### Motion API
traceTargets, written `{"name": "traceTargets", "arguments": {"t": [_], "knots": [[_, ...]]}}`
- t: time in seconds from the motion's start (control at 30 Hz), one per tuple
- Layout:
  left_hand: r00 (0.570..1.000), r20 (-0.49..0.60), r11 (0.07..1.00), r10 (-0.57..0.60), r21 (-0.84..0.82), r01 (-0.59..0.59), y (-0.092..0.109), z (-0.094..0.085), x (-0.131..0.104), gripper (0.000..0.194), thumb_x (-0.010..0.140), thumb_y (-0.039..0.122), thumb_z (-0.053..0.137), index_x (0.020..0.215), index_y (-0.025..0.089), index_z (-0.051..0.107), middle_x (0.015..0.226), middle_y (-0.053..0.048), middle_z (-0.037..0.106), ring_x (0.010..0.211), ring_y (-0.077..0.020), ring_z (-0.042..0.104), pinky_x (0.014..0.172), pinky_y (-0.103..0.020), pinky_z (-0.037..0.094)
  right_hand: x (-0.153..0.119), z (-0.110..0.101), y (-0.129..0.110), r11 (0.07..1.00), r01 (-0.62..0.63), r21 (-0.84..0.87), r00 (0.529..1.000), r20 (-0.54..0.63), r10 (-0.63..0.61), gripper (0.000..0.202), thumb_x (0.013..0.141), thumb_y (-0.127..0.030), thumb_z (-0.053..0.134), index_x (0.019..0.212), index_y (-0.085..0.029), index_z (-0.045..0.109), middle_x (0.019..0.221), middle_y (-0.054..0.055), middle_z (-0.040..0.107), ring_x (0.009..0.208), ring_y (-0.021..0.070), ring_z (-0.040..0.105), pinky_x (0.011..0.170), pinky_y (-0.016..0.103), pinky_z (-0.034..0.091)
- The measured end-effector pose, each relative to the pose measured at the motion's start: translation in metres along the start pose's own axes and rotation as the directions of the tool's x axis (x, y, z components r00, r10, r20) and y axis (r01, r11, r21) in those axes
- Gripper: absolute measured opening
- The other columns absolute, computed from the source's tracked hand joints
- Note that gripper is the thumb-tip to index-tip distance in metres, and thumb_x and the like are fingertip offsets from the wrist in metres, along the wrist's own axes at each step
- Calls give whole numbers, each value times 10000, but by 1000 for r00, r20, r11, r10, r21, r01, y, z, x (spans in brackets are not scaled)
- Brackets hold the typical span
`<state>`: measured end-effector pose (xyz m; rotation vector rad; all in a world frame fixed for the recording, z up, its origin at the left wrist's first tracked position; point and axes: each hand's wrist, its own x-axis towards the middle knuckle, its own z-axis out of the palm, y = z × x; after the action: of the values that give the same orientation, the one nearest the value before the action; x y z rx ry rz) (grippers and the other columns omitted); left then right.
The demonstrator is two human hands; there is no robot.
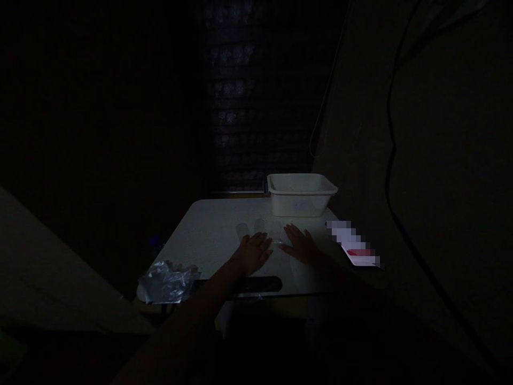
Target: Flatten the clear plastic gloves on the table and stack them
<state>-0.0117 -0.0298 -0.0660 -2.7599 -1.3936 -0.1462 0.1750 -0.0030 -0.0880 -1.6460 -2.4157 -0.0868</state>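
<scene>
Hands: two bare hands are seen, held side by side, palms down, with a small gap between them.
Left hand (253, 254): the fingers are stretched forward and slightly spread; whether anything is touched under the palm cannot be told.
Right hand (301, 246): the fingers are stretched forward and held close, the thumb set apart toward the left hand; contact beneath cannot be told.
Clear plastic (276, 241): faint see-through shapes, about three, are made out just ahead of the left hand and in the gap between both hands; whether one piece or several are formed by them cannot be told.
Surface (212, 235): one pale surface is reached over by both forearms.
Dark slot (262, 284): one long, rounded strip is seen along the near edge, below the left hand.
White basin (302, 206): one, set upright at the far right corner, beyond the right hand.
Lit phone (356, 251): one, seen to the right of the right hand, its screen partly blurred by blocks.
Crumpled plastic bag (170, 283): one, laid at the near left corner, well apart from the clear plastic.
Black cable (388, 176): one, hung down the right side.
</scene>
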Motion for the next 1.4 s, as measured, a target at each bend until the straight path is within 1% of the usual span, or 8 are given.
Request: {"name": "traceTargets", "arguments": {"t": [0.17, 0.27, 0.4, 0.67, 0.83, 1.0, 1.2, 1.4], "knots": [[999, 13, 999, 32, 37, -32, -3, -3, -2, 474, 846, 395, 138, 1188, 169, 374, 1303, -96, 299, 1197, -221, 227, 923, -435, 204, 2, -1, 2, 994, -108, 22, 993, 47, 106, 591, 762, -488, 314, 1249, -153, 293, 1313, 100, 289, 1211, 219, 214, 921, 461, 221], [998, 29, 998, 52, 39, -53, -4, -4, -2, 491, 843, 409, 124, 1214, 166, 335, 1317, -91, 271, 1205, -220, 206, 927, -443, 188, 4, -2, 0, 977, -212, -21, 977, -1, 212, 504, 814, -412, 207, 1249, -174, 296, 1312, 86, 295, 1210, 199, 219, 920, 453, 226], [994, 58, 995, 95, 11, -96, 0, -7, -1, 524, 840, 426, 89, 1268, 151, 214, 1334, -96, 223, 1220, -197, 168, 931, -450, 171, 8, -1, -6, 962, -265, -72, 964, -50, 262, 510, 818, -370, 183, 1253, -128, 290, 1309, 122, 287, 1212, 226, 207, 914, 504, 200], [984, 153, 996, 90, -16, -89, 10, -6, -1, 625, 810, 502, 53, 1285, 104, 141, 1345, -132, 157, 1233, -195, 113, 957, -454, 86, 11, 6, -13, 964, -232, -131, 972, 0, 234, 588, 806, -452, 156, 1264, -98, 262, 1325, 142, 237, 1220, 257, 167, 913, 535, 163], [981, 178, 997, 78, -24, -75, 9, -3, -1, 633, 803, 515, 49, 1284, 115, 151, 1345, -134, 152, 1234, -190, 112, 955, -462, 66, 11, 9, -11, 959, -232, -164, 973, -33, 229, 594, 804, -461, 154, 1262, -101, 271, 1316, 151, 257, 1215, 270, 173, 906, 542, 162], [979, 185, 996, 82, -52, -74, 6, 0, 0, 653, 791, 542, 57, 1288, 126, 131, 1349, -131, 133, 1234, -194, 110, 942, -496, 62, 10, 11, -7, 951, -253, -178, 967, -27, 253, 578, 801, -454, 180, 1263, -118, 270, 1306, 155, 281, 1206, 271, 196, 887, 555, 186], [974, 215, 996, 75, -58, -64, 7, -3, 1, 686, 775, 572, 78, 1287, 119, 142, 1351, -134, 115, 1235, -198, 108, 941, -501, 50, 12, 5, -8, 946, -302, -120, 953, -36, 300, 531, 821, -398, 148, 1275, -137, 236, 1312, 125, 282, 1210, 231, 203, 906, 532, 184], [970, 232, 997, 69, -40, -61, 9, -4, 3, 669, 783, 549, 79, 1289, 115, 137, 1352, -129, 118, 1236, -203, 99, 945, -495, 46, 13, 1, -16, 951, -280, -133, 958, 21, 286, 601, 798, -473, 144, 1276, -120, 230, 1325, 143, 243, 1220, 264, 158, 905, 548, 157]]}}
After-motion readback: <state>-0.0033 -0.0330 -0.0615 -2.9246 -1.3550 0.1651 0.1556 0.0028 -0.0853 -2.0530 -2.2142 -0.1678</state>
